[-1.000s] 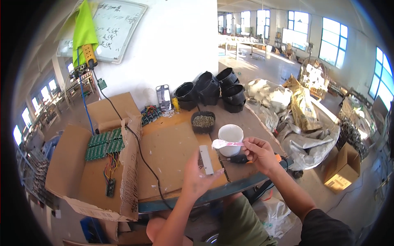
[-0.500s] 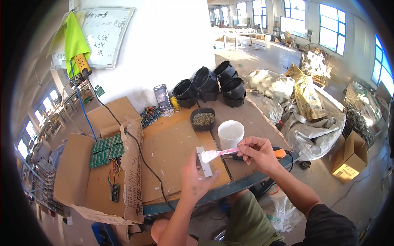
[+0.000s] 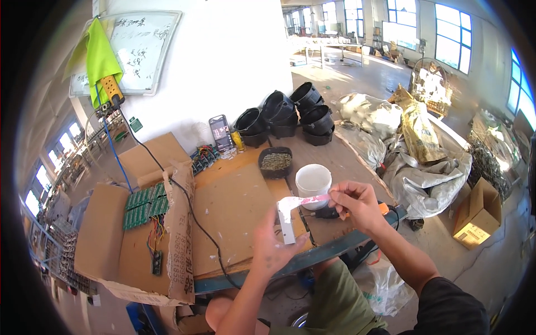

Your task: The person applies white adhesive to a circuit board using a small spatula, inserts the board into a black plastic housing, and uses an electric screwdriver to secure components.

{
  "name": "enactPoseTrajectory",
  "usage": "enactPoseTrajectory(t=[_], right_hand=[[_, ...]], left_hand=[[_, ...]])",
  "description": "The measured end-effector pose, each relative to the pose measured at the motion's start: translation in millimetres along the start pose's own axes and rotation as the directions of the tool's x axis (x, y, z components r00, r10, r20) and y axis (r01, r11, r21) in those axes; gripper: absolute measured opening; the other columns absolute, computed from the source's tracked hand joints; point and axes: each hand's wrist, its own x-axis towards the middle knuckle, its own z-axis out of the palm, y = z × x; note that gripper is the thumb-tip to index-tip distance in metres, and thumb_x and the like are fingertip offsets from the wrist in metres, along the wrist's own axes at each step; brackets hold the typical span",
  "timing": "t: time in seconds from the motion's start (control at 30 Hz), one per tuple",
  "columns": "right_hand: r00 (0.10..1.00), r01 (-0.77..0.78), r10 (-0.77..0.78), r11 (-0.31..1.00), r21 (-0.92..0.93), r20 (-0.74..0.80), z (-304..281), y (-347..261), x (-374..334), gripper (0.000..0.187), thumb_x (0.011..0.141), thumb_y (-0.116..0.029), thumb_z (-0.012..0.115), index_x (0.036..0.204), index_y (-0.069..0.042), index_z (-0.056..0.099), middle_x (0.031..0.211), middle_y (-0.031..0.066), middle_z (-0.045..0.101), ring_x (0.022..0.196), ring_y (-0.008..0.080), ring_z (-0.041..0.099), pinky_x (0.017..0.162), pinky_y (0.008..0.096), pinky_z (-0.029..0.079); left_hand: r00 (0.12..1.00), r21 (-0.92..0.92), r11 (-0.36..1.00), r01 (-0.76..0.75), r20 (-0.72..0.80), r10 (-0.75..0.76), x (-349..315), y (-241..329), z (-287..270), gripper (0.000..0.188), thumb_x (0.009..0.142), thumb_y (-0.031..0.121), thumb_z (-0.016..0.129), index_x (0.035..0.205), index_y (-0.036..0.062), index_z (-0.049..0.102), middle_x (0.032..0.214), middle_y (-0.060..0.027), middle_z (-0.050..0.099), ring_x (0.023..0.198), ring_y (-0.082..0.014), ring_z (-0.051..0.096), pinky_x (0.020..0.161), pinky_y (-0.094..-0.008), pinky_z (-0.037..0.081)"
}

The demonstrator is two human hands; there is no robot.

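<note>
My left hand grips a small silver metal piece, held slightly tilted above the table. White paste coats the upper part of it. In my right hand, pinched between thumb and fingers, is a pink spatula. Its paste-smeared white tip touches the top of the metal piece. Just behind the spatula stands a white tub with pale residue inside. A tool with an orange end lies by my right wrist, partly hidden.
Left, an open cardboard box holds green circuit boards. A black cable crosses flat cardboard. A black container of small parts stands before stacked black pots. Sacks lie to the right.
The metal piece has moved slightly right in my left hand. The spatula has been drawn across its top, and more white paste now covers the upper part.
</note>
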Motion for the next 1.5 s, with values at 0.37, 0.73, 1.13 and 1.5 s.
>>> enactPoseTrajectory(t=[0.37,0.73,1.13,1.5], right_hand=[[1.000,-0.014,0.014,0.999,0.052,0.000,8,5,-36,0.011,0.093,-0.008,0.066,0.099,0.001,0.069,0.078,0.0045,0.069,0.060,0.0052,0.057,0.050,0.0198,0.045],[0.998,0.059,-0.060,0.998,-0.037,-0.002,15,-2,-36,0.009,0.094,-0.004,0.064,0.098,0.002,0.068,0.077,0.0062,0.068,0.056,0.0069,0.056,0.046,0.0210,0.044],[0.995,0.081,-0.079,0.996,0.034,-0.058,22,0,-29,0.009,0.092,-0.005,0.066,0.098,0.001,0.070,0.075,0.0054,0.069,0.059,0.0057,0.055,0.048,0.0208,0.041],[0.999,-0.032,0.036,0.984,0.173,-0.016,23,-19,-34,0.017,0.096,-0.013,0.065,0.102,0.001,0.071,0.076,0.0036,0.068,0.059,0.0055,0.053,0.047,0.0199,0.038]], left_hand=[[0.996,-0.146,0.989,-0.033,-0.083,0.021,-3,-4,9,0.070,0.071,0.006,0.085,0.128,-0.0023,0.046,0.105,-0.0117,0.061,0.100,-0.0204,0.064,0.087,-0.0341,0.053],[0.995,-0.155,0.987,-0.046,-0.090,0.032,-5,-8,1,0.077,0.068,-0.001,0.085,0.134,-0.0020,0.044,0.108,-0.0059,0.056,0.101,-0.0146,0.060,0.087,-0.0295,0.051],[0.998,-0.172,0.985,-0.029,-0.054,0.020,-5,-2,-4,0.084,0.065,0.006,0.091,0.134,-0.0037,0.044,0.114,-0.0085,0.061,0.105,-0.0129,0.056,0.090,-0.0301,0.049],[0.996,-0.566,0.821,0.072,0.086,-0.028,-10,6,-8,0.076,0.068,0.012,0.088,0.132,-0.0038,0.051,0.109,-0.0090,0.063,0.091,-0.0140,0.057,0.083,-0.0275,0.049]])
